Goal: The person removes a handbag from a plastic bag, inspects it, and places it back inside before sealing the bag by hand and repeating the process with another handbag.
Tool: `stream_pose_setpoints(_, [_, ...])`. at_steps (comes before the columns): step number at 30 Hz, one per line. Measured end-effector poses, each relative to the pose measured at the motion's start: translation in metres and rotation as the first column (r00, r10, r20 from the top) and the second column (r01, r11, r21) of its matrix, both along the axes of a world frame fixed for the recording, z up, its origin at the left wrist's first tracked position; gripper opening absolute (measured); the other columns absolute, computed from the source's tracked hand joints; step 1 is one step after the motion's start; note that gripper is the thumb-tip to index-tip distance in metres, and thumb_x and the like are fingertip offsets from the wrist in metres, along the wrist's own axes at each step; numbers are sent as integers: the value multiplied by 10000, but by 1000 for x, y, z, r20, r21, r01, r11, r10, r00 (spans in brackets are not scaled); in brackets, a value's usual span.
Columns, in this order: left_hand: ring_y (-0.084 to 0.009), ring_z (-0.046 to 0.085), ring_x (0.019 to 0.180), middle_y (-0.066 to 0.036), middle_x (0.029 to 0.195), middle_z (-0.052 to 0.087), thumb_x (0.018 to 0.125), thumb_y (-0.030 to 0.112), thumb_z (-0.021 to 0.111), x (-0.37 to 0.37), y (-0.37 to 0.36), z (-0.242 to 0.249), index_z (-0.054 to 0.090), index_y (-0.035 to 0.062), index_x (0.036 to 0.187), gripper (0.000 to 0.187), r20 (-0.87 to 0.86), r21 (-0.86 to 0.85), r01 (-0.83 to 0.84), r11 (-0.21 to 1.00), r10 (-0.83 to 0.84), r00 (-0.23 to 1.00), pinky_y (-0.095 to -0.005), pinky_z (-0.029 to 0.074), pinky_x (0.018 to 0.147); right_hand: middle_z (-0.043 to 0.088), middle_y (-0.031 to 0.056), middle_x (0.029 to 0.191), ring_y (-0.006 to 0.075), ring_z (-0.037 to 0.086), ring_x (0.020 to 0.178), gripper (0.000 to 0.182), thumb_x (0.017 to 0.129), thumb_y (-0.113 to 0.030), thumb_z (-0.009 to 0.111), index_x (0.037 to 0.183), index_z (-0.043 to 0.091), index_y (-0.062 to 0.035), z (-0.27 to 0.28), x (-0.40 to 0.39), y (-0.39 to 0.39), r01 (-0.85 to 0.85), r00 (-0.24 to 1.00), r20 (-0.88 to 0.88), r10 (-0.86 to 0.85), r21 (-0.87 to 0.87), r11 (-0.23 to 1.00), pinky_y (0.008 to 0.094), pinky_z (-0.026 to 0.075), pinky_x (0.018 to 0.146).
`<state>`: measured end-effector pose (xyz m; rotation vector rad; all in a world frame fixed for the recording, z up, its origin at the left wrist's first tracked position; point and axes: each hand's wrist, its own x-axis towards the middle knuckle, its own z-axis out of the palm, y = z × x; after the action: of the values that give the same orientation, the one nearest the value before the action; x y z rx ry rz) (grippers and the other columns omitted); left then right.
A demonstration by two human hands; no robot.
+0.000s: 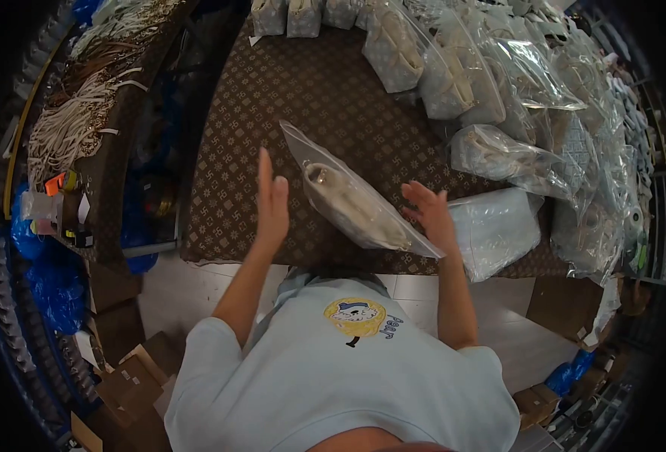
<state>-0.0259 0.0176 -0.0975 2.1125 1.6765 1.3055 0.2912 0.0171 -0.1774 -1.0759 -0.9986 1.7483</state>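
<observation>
Lying aslant on the patterned table (235,188), the cream bag (352,207) in its clear sleeve (378,202) sits between the two hands. The left hand (274,211) is open and empty, fingers straight and upright, just beside it. The right hand (431,215) is open too, fingers spread and slightly bent, holding nothing (whether its wrist brushes the sleeve's corner, I cannot tell). Right of it lies the plastic stack (496,232); wrapped bags (447,83) crowd the far right.

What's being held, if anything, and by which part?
Nothing is held: the left hand and right hand are both open, with a cream handbag in a clear plastic bag between them.
</observation>
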Motion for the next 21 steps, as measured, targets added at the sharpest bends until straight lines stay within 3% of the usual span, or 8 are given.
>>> stream_pose_setpoints(5, [-299, 178, 1373, -160, 1447, 257, 955, 318, 359, 60, -13, -35, 230, 1, 1386, 550, 237, -114, -16, 993, 42, 971, -469, 42, 1128, 254, 129, 1495, 237, 251, 1374, 768, 941, -610, 233, 1445, 236, -31, -37, -83, 35, -172, 983, -97, 154, -228, 958, 358, 215, 1111])
stream_pose_setpoints(10, [-334, 44, 1421, -214, 1521, 108, 989, 424, 225, 77, -4, -69, 62, -39, 1453, 676, 471, -226, 9, 974, 101, 876, -451, 37, 1126, 173, 108, 1522, 221, 193, 1387, 844, 913, -649, 267, 1470, 137, -28, 35, -127, 34, -355, 919, -180, 350, 2, 935, 337, 164, 1124])
stream_pose_setpoints(14, [-354, 67, 1417, -192, 1524, 123, 979, 455, 182, 75, -2, -73, 73, -19, 1460, 684, 414, -240, 41, 970, 64, 908, -490, 25, 1117, 110, 93, 1535, 213, 130, 1401, 819, 928, -573, 389, 1476, 103, -35, 52, -139, 29, -330, 918, -191, 347, 115, 937, 333, 122, 1130])
stream_pose_setpoints(16, [-361, 97, 1412, -181, 1528, 111, 974, 354, 298, 67, 3, -64, 119, -5, 1461, 631, 413, -131, 131, 983, -66, 908, -523, 8, 1112, 370, 120, 1430, 213, 384, 1294, 663, 943, -401, 485, 1450, 240, -51, 55, -137, 28, -322, 945, 177, 276, 338, 885, 351, 313, 1063])
stream_pose_setpoints(17, [-361, 97, 1412, -181, 1528, 111, 974, 354, 298, 56, 9, -56, 119, -5, 1461, 631, 415, -129, 137, 982, -72, 907, -523, 8, 1112, 370, 120, 1430, 213, 384, 1294, 663, 943, -401, 485, 1450, 240, -51, 66, -132, 27, -318, 946, 179, 271, 339, 886, 351, 313, 1063])
stream_pose_setpoints(19, [-327, 148, 1410, -142, 1495, 259, 895, 267, 518, 23, 32, -16, 234, 85, 1458, 655, 71, 127, 272, 954, -283, 957, -556, -8, 1107, 567, 131, 1241, 215, 593, 1064, 527, 850, -200, 612, 1328, 459, -39, 110, -124, 23, -476, 744, 599, 297, 162, 865, 327, 468, 884])
stream_pose_setpoints(20, [-327, 148, 1410, -142, 1495, 259, 895, 267, 518, 11, 40, 5, 234, 85, 1458, 655, 70, 124, 284, 951, -294, 953, -556, -8, 1107, 567, 131, 1241, 215, 593, 1064, 527, 850, -200, 612, 1328, 459, -39, 109, -123, 20, -465, 748, 597, 290, 160, 871, 327, 468, 884])
stream_pose_setpoints(21, [-298, 246, 1370, -86, 1370, 413, 831, 227, 597, 0, 48, 27, 391, 118, 1357, 575, -118, 27, 424, 905, -418, 901, -565, 5, 1111, 618, 109, 1040, 210, 622, 888, 414, 821, -173, 623, 1210, 547, -54, 109, -122, 18, -484, 656, 753, 47, 372, 792, 323, 488, 744])
